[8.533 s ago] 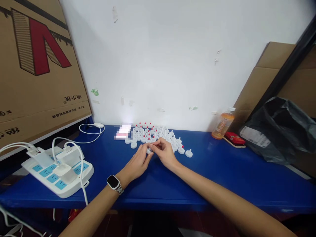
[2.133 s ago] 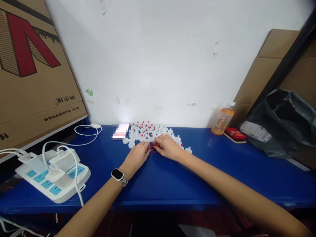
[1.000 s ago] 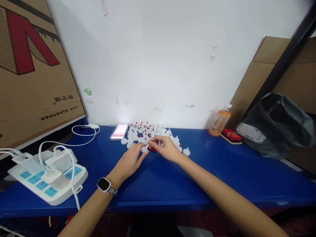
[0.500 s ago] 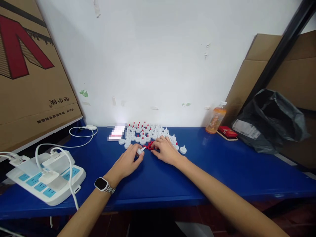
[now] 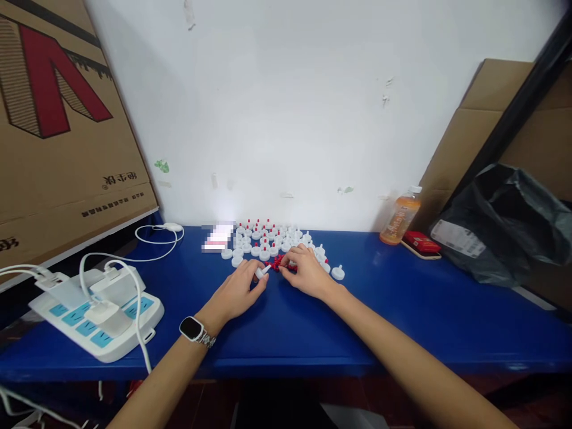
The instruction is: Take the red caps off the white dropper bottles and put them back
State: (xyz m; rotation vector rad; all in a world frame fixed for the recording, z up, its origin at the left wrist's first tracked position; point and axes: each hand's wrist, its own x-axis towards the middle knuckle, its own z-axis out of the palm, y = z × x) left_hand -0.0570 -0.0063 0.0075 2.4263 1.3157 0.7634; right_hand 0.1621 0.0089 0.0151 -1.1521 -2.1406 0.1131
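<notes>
My left hand (image 5: 239, 288), with a watch on the wrist, rests on the blue table (image 5: 402, 316) and pinches a small white cap (image 5: 262, 271) with a nozzle tip. Just to its right, my right hand (image 5: 307, 272) lies fingers-down over a little heap of red tips (image 5: 277, 263), pinching among them; what it grips is too small to tell. Behind both hands stands a cluster of several white caps (image 5: 268, 238), some with red tips fitted. One lone white cap (image 5: 338, 273) sits right of my right hand.
A white power strip (image 5: 96, 310) with plugged chargers and cables lies at the left. A large cardboard box (image 5: 58, 131) leans at the left. An orange drink bottle (image 5: 400, 222), a red pack (image 5: 422, 244) and a black plastic bag (image 5: 504, 229) sit at the right.
My left hand has picked up a white cap and holds it by the red tips. My right hand has dropped onto the red heap. The view shifts slightly.
</notes>
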